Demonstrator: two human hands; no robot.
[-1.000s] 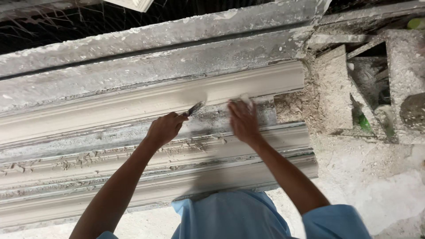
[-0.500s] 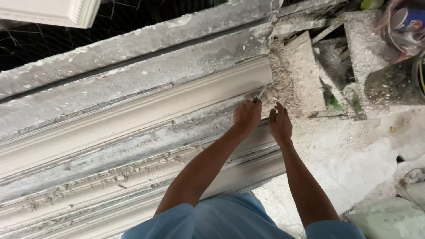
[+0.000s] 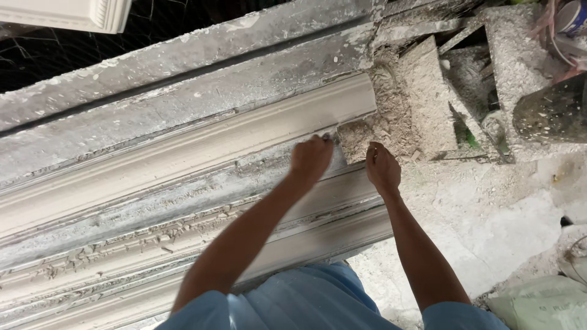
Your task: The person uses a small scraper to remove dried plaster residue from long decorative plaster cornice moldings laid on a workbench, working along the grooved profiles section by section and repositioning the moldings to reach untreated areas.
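Plaster moulding (image 3: 202,143): we trim its end, left hand (image 3: 310,160) gripping a blade; right hand (image 3: 383,168) loosely curled, empty; careful scraping follows.

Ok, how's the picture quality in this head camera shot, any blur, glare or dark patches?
Head view: even, soft daylight with no glare; the left hand, right hand and pale moulding look sharp, casting only faint shadows; the top left corner behind the netting is dark; straight edges bow slightly toward the frame borders.
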